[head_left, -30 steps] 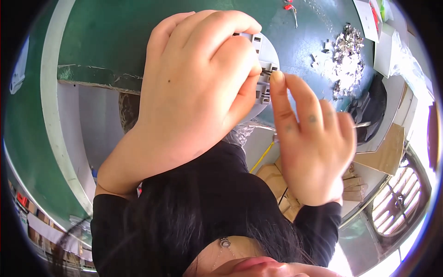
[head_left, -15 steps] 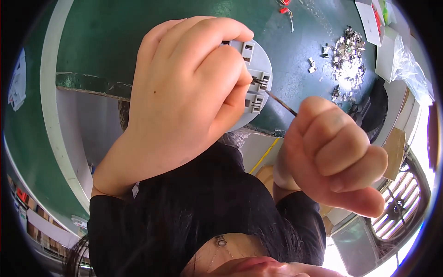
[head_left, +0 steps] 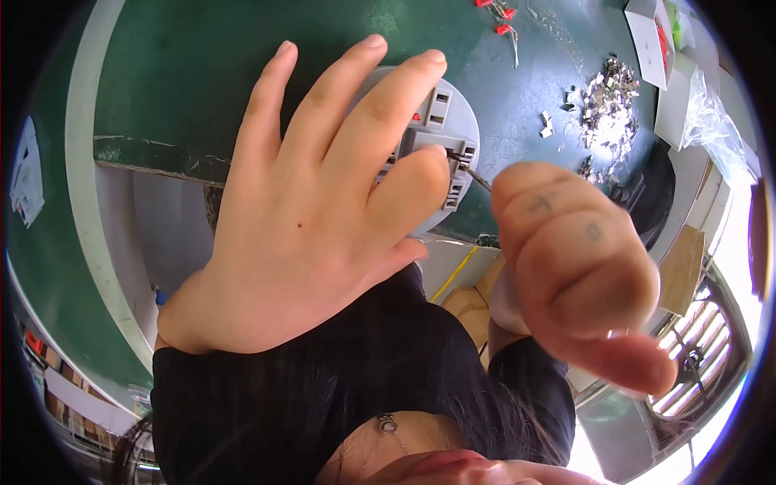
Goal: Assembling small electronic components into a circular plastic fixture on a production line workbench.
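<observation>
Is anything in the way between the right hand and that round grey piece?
Nothing visible: the right hand points a thin dark tool at the grey piece; the left hand covers much of its left.

The grey disc (head_left: 462,109) looks like smooth, matt moulded plastic, and the thin rod (head_left: 482,181) against it like dark metal with a slight shine. The green tabletop (head_left: 178,73) is smooth and faintly glossy, its front edge (head_left: 153,153) rough and chipped. The heaped small pieces (head_left: 610,105) are bright, shiny metal, glaring where light strikes. The red parts (head_left: 509,14) look like plastic, with thin metallic wires (head_left: 516,52). The bag (head_left: 715,129) is clear, crinkled, glossy plastic; the brown sheet (head_left: 683,267), matt cardboard; the black top (head_left: 356,347), dull, soft cloth.
</observation>
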Tool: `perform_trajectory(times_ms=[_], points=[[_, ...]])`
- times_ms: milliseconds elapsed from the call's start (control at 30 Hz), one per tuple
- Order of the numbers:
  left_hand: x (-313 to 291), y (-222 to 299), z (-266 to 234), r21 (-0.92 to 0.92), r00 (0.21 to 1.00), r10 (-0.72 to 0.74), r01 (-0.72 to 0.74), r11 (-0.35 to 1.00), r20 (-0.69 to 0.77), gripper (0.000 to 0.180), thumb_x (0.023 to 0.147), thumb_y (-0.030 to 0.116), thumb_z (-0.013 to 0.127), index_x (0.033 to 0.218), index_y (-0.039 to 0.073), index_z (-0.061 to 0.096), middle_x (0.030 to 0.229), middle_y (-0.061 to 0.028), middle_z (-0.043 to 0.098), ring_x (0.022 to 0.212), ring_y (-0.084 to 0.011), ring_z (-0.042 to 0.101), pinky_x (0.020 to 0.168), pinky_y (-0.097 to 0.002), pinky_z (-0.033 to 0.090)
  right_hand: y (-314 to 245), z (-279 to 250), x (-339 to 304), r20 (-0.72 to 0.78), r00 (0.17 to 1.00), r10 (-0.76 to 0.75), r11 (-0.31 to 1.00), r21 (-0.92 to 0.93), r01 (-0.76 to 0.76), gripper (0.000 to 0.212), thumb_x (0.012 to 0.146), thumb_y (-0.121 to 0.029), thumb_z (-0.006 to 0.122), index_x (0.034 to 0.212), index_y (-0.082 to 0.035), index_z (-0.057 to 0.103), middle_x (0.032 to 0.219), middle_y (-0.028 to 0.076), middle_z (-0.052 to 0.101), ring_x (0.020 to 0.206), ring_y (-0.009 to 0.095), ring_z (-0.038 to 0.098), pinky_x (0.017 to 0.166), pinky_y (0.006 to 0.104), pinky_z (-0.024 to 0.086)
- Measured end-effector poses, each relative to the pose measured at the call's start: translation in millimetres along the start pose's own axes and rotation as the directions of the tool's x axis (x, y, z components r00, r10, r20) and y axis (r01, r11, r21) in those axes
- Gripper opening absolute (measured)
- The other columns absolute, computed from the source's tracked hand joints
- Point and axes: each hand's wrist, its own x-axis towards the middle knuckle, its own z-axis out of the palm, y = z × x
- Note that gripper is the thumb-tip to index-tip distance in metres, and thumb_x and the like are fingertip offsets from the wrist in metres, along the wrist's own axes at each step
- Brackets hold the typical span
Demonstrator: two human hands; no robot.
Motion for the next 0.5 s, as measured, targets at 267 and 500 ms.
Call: perform_trajectory(times_ms=[267,500], points=[[-3.3,2.2,-1.6,0.059,0.999,0.022,-0.024,0.998,0.033,0.077,0.051,0.02,0.091,0.116,0.016,0.05,0.15,-0.0129,0.045,0.136,-0.0375,0.046,0.113,-0.0604,0.03,0.8,7.5,-3.5,-0.046,0.999,-0.006,0.995,-0.102,0.001,0.061,0.102,-0.062,0.039,0.071,-0.01,0.043,0.062,0.006,0.05,0.041,0.018,0.036,0.044,0.0353,0.029],[-3.0,-2.2,1.8,0.0,0.999,0.043,-0.043,0.999,-0.013,0.076,0.049,0.017,0.091,0.114,0.015,0.051,0.149,-0.0119,0.046,0.136,-0.0361,0.047,0.114,-0.0588,0.031,2.7,5.1,-3.5,0.009,1.0,-0.026,0.994,-0.109,0.027,0.058,0.102,-0.059,0.042,0.071,-0.009,0.043,0.058,0.004,0.047,0.041,0.019,0.036,0.045,0.0365,0.029]])
